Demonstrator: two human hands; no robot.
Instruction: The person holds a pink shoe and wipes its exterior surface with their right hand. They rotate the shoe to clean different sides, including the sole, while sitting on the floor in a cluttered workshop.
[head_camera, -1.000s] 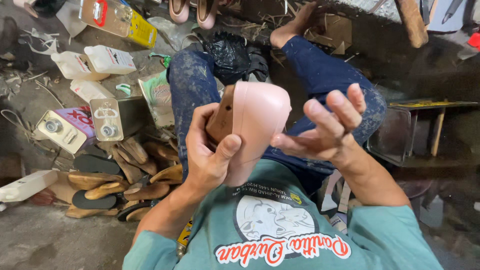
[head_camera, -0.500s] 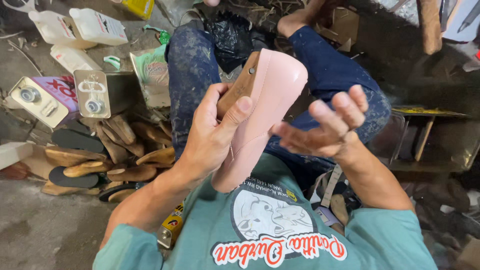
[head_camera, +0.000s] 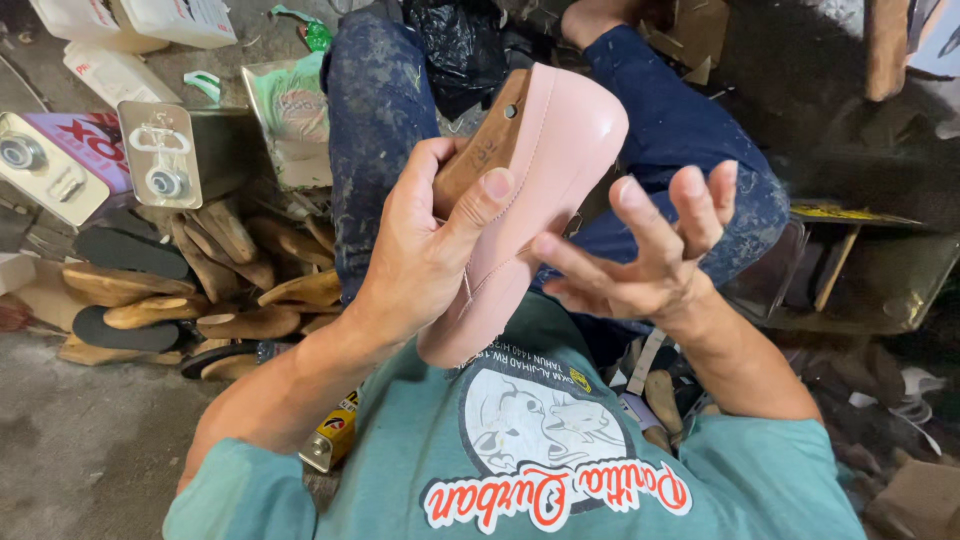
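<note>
Left hand (head_camera: 420, 255) fingers clamp the pink shoe (head_camera: 540, 200) on its wooden last (head_camera: 480, 160), long axis slanting up-right; right hand (head_camera: 640, 265) fingers spread, just beside its right edge.

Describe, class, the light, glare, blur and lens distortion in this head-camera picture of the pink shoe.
Head view: soft light with a pale sheen, not harsh glare, on the pink shoe; left hand sharp, right hand slightly blurred at the fingertips; right side falls into deep shadow; wide-angle lens stretches the teal shirt at the bottom edge.

The left hand (head_camera: 420, 250) has tilted the pink shoe (head_camera: 530, 210) upward, its toe now farther from the chest.
</note>
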